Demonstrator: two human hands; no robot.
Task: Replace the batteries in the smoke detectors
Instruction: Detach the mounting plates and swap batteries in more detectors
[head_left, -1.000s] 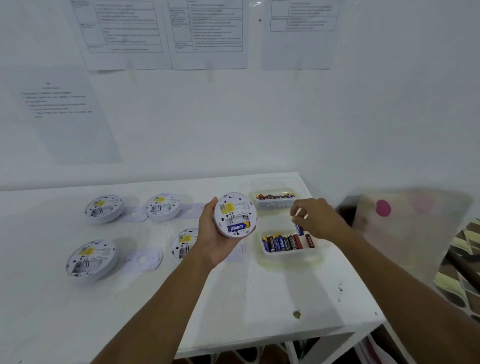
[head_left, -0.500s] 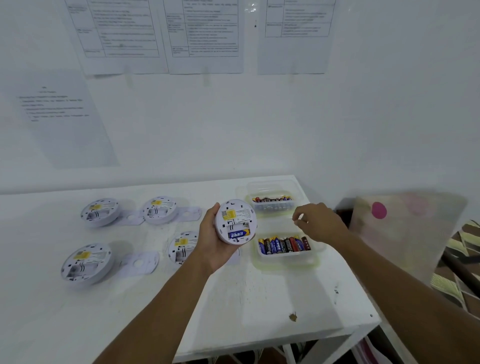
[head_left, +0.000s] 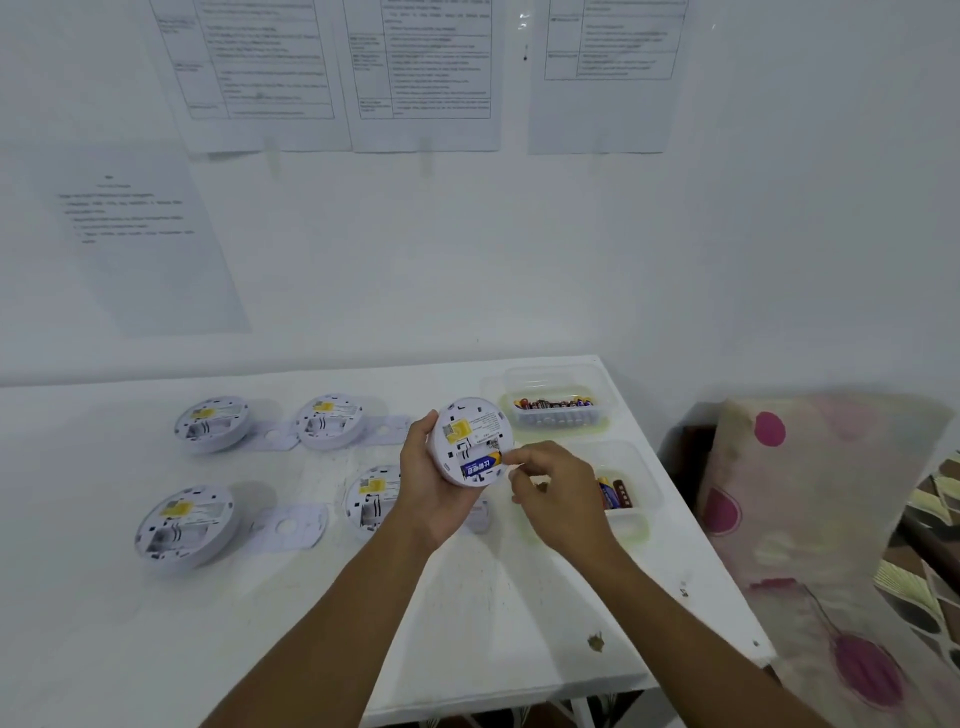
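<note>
My left hand (head_left: 428, 486) holds a round white smoke detector (head_left: 470, 439) above the table, its back towards me. One blue battery (head_left: 480, 466) lies in the lower slot; the slot above it looks bare. My right hand (head_left: 558, 496) is at the detector's right edge, with thumb and fingertips pinched by the battery's end. A small dark thing, seemingly a battery, shows between those fingers but is mostly hidden. Several other detectors lie back-up on the table, the nearest (head_left: 370, 496) partly behind my left wrist.
Two clear plastic tubs of batteries stand at the table's right: a far tub (head_left: 558, 376) and a near tub (head_left: 641, 486) behind my right hand. Flat cover plates (head_left: 291, 527) lie beside the detectors. A spotted cushion (head_left: 831, 519) leans beyond the table's right edge.
My right hand has come away from the near tub, leftwards, to the detector's right edge. My left hand has kept hold of the detector, roughly in place.
</note>
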